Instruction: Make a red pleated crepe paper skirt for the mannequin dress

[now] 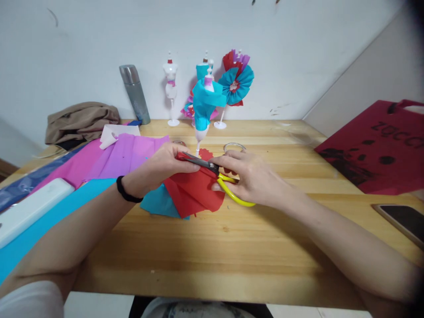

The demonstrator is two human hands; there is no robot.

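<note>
In the head view, the left hand (162, 163) pinches the red paper (198, 194) between its fingers, near the blades of the scissors (212, 166). The right hand (255, 176) has its fingers around the yellow handles, the blades pointing toward the left hand. The red paper hangs below both hands over the surface (265, 256), partly covering a blue piece (161, 202). Just beyond the hands stands a mannequin (204, 104) wrapped in blue; more figures stand behind it, near the wall. Purple paper (132, 152) lies beyond the left forearm, with a bottle (135, 95) farther back. A red bag (374, 150) and a phone (404, 221) are at the right.
</note>
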